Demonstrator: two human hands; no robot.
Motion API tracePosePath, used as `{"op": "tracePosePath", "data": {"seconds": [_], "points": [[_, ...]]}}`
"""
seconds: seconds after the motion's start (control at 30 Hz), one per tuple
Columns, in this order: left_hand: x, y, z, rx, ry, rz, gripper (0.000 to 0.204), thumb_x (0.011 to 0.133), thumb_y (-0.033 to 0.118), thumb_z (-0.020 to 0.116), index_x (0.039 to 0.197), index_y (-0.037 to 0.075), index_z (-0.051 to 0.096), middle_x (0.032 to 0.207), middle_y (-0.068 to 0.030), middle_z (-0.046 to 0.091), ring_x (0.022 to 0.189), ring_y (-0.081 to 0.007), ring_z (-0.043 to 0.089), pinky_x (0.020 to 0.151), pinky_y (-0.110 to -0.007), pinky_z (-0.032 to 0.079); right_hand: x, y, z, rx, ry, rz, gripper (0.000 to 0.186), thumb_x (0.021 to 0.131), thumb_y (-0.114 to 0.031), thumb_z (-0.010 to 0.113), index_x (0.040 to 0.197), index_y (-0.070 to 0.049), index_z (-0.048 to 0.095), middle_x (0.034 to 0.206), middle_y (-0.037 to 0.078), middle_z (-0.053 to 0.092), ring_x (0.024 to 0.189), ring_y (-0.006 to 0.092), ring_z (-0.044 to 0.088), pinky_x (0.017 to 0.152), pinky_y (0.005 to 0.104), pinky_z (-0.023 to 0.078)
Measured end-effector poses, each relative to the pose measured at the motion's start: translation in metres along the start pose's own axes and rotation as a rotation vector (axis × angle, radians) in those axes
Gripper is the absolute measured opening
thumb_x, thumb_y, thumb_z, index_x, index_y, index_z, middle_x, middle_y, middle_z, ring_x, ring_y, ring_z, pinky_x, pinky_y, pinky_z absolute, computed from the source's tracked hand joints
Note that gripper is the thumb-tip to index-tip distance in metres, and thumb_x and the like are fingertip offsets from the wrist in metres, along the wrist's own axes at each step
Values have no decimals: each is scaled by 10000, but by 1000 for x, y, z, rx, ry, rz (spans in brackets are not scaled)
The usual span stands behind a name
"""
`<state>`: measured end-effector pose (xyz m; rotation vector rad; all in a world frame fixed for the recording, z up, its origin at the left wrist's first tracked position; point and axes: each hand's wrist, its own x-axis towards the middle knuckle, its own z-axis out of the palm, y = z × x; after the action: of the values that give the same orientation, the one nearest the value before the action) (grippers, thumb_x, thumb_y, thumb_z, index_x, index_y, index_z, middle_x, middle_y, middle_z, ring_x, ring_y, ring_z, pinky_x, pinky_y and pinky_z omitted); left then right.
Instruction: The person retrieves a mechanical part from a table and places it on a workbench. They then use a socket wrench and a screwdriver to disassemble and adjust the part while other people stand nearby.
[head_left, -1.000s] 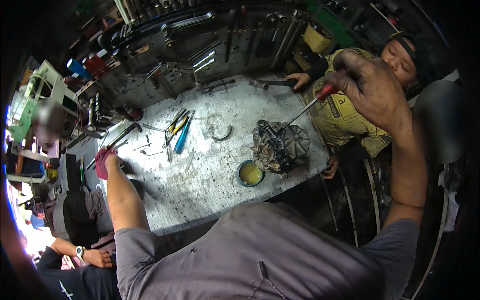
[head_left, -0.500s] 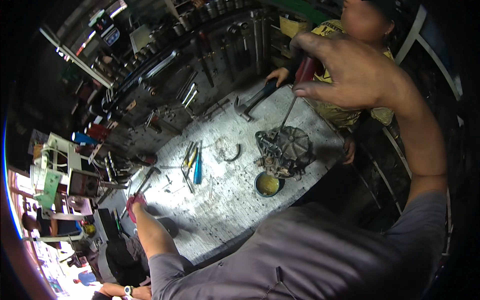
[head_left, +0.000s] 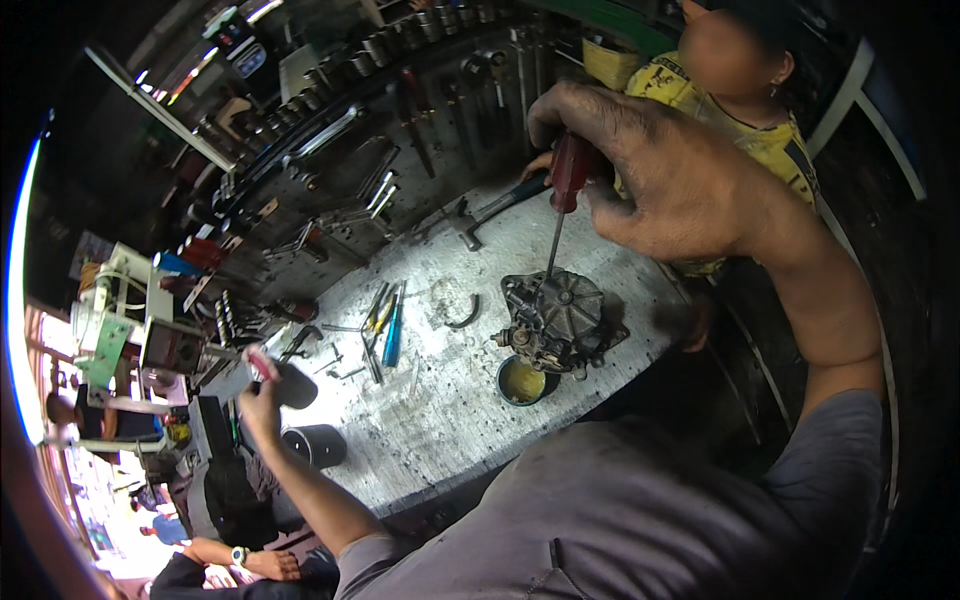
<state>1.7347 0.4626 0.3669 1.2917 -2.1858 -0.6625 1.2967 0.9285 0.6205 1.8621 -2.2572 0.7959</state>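
A: Light?
B: Uneven. Table (head_left: 450, 400) bright, washed nearly white toward its left end; tool wall (head_left: 432, 195) behind it dim. Opening (head_left: 128, 572) at lower left blown out.
A: Shadows?
B: Dark patch right of the metal housing (head_left: 567, 315). Near-black below the table's near edge.
A: Picture?
B: Black corners, straight edges bowed. Blue fringe on bright strip (head_left: 18, 300), far left. Red cloth (head_left: 264, 365) slightly soft.

Blue-handled tool (head_left: 393, 338) beside yellow-handled tool (head_left: 384, 317)

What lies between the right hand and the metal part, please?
In the head view, a screwdriver runs from the right hand down to the metal part.
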Motion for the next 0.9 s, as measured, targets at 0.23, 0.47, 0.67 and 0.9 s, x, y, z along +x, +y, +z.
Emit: {"op": "tracePosePath", "data": {"seconds": [0.23,0.47,0.67,0.9], "points": [[-47,198,180,-81,-241,316,238,850,144,688,1039,22,766,965,-167,788,872,-278,774,829,-389,587,-18,10,14,203,328,-156,444,884,-42,779,1266,-63,553,1033,130,668,852,262,731,742,387,601],[-48,293,349,-67,-822,804,400,882,234,730,1226,31,711,1115,-217,755,1043,-370,724,917,-429,560,-97,37,-5,793,794,-51,536,868,103,785,1294,-33,488,1199,145,662,1142,214,675,1003,354,601],[-46,281,348,-175,-746,559,624,880,256,797,1401,-27,602,1346,-221,683,1236,-316,666,1050,-400,514,-211,76,58,932,788,621,490,913,-100,804,1279,-22,488,1061,108,703,826,133,692,566,202,554],[-83,344,176,-647,-901,677,973,745,247,917,1557,21,430,1545,-173,526,1459,-326,484,1167,-437,440,-280,95,115,1016,780,1000,393,934,-85,751,1246,-18,522,982,57,670,797,106,646,650,226,552]]}}
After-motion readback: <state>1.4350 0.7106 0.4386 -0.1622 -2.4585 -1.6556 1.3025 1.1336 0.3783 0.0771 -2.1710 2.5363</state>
